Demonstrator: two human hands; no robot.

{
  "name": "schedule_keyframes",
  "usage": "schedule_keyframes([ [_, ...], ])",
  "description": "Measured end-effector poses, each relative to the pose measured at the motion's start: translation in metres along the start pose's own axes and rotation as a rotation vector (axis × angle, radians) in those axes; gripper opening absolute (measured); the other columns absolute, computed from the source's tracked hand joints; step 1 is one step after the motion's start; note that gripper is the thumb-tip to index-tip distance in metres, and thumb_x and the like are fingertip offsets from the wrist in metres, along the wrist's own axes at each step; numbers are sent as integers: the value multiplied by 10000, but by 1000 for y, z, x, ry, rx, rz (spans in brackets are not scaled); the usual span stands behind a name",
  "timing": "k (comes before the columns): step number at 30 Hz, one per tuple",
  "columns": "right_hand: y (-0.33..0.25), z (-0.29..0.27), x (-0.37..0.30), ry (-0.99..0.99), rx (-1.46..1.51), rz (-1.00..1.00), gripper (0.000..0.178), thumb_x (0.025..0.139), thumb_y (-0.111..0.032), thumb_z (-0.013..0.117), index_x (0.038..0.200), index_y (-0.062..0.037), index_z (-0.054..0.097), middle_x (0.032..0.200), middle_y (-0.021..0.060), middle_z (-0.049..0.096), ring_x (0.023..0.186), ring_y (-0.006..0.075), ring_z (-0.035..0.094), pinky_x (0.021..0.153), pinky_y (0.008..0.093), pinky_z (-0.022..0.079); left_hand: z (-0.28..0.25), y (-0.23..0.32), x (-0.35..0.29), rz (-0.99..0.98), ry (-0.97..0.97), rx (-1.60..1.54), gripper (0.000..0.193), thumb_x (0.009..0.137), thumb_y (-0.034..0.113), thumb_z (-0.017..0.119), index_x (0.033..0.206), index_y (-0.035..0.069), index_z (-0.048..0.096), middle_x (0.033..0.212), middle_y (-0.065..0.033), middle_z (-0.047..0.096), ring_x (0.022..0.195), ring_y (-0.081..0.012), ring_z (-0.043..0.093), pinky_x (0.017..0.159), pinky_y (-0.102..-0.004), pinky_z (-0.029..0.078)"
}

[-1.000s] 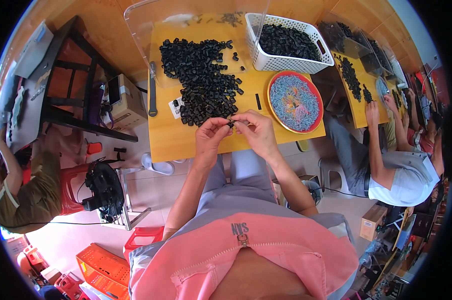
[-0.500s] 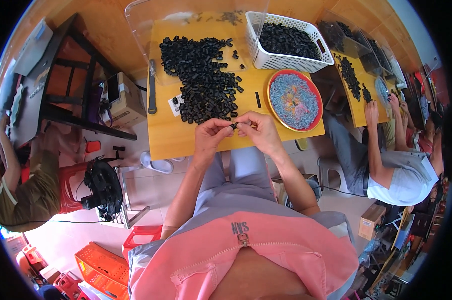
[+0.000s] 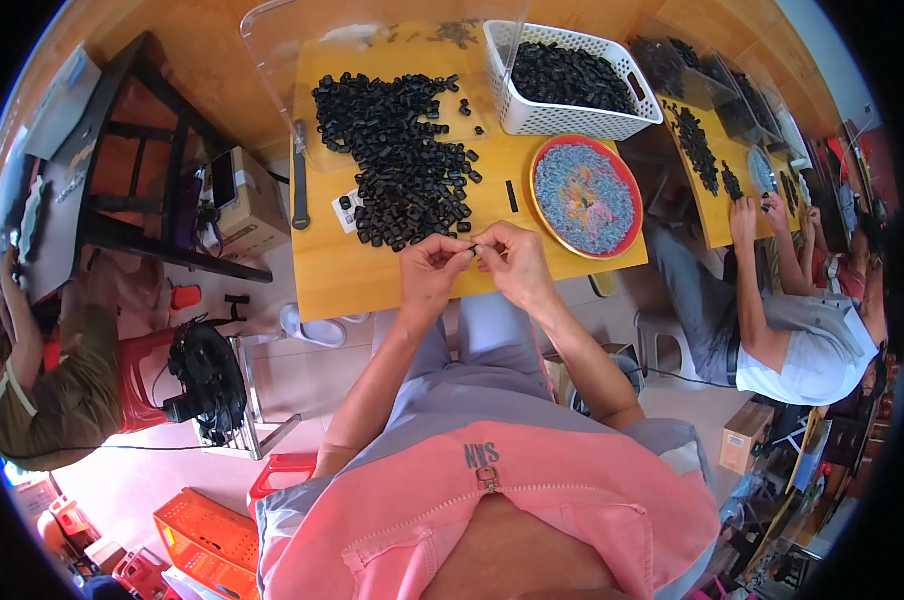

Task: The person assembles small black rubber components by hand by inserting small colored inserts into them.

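My left hand (image 3: 432,272) and my right hand (image 3: 517,265) meet above the near edge of the yellow table (image 3: 342,290). Both pinch a small black part (image 3: 473,250) between thumb and fingertips, which cover most of it. Just beyond my fingers a heap of similar short black parts (image 3: 402,170) spreads toward the far side. To the right of my right hand sits a round red dish (image 3: 635,225) with a yellow rim, filled with tiny grey-blue pieces and some orange and pink ones (image 3: 587,195).
Behind the dish stands a white perforated basket (image 3: 582,122) of black parts. A clear plastic bin (image 3: 262,70) lies around the heap's far part. A thin black strip (image 3: 512,197) and a long black strap-like piece (image 3: 300,180) rest on the table. Co-workers sit left and right.
My hands have shifted slightly, the left a little to the right, and stay together at the fingertips. Less of the small black part shows between them now.
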State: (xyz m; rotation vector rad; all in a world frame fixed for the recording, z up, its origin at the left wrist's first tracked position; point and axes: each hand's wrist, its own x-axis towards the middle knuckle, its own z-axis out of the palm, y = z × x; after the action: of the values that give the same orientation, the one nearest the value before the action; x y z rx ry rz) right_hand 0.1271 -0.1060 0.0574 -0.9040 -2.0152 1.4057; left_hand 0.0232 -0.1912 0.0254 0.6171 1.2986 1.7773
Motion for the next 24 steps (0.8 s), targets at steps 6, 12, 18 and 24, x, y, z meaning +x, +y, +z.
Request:
schedule_keyframes([
  [6,14,2,-1,84,-185,-165,153,683,69,551,831,37,580,715,145,554,632,270,579,552,336,457,14,-11,2,56,112,77,43,744,-39,619,772,-7,611,707,-11,597,638,-37,530,574,-172,432],
  [12,8,12,-13,112,-224,-191,260,668,46,603,924,32,564,790,147,516,701,292,565,613,363,464,11,-21,2,-28,172,-22,66,747,-11,626,812,-10,618,710,-22,609,632,-62,548,581,-185,441],
  [18,16,10,-12,134,-307,-244,322,655,37,631,968,47,557,822,152,530,698,277,572,613,337,475,9,-13,2,-156,182,-6,75,776,39,613,841,8,633,743,-17,618,672,-70,562,592,-192,449],
  [24,15,7,-13,125,-342,-242,299,679,13,612,970,46,555,843,161,524,744,327,554,655,380,456,-2,-15,0,-145,208,93,120,816,90,584,902,10,612,790,-19,611,706,-86,574,620,-207,473],
])
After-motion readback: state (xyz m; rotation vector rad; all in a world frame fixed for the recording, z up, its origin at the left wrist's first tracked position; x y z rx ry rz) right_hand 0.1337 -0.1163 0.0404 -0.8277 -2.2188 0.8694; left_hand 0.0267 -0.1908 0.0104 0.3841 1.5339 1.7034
